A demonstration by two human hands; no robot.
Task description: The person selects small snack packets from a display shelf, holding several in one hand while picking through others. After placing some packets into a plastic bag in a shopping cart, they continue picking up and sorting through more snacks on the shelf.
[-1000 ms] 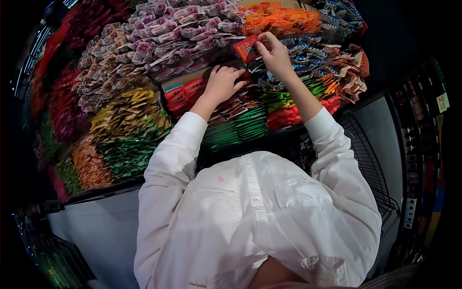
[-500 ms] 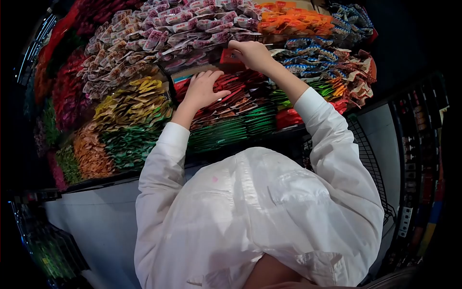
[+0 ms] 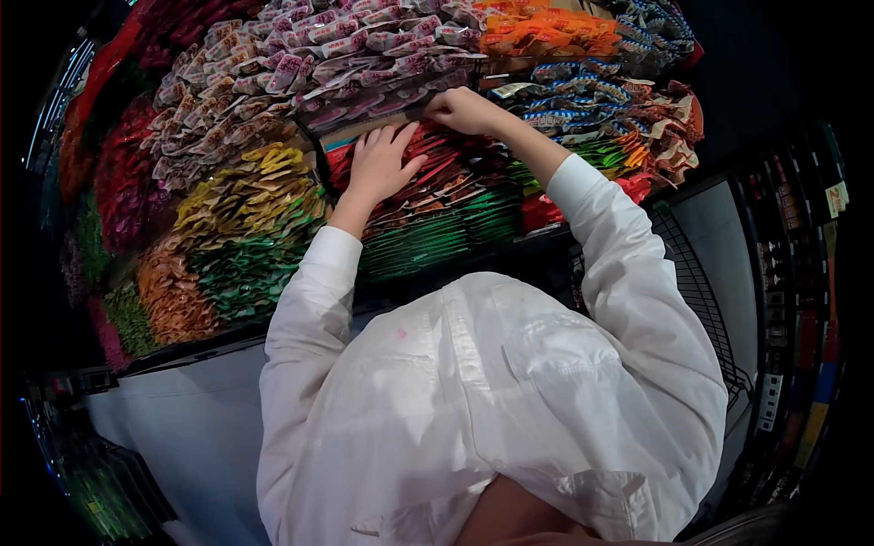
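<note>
**One camera, high on my head**

It looks forward and steeply down over my body, with my white shirt [image 3: 455,400] nearest the lens. My left hand [image 3: 378,168] and right hand [image 3: 462,111] lie farther out, among bright packets [image 3: 391,41] spreading to the upper edge. The view is wide and bends at its rim, taking in shelving [image 3: 790,300] at the right.

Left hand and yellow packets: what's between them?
Head view: some red packets, then a black divider, lie between the left hand and yellow packets.
</note>
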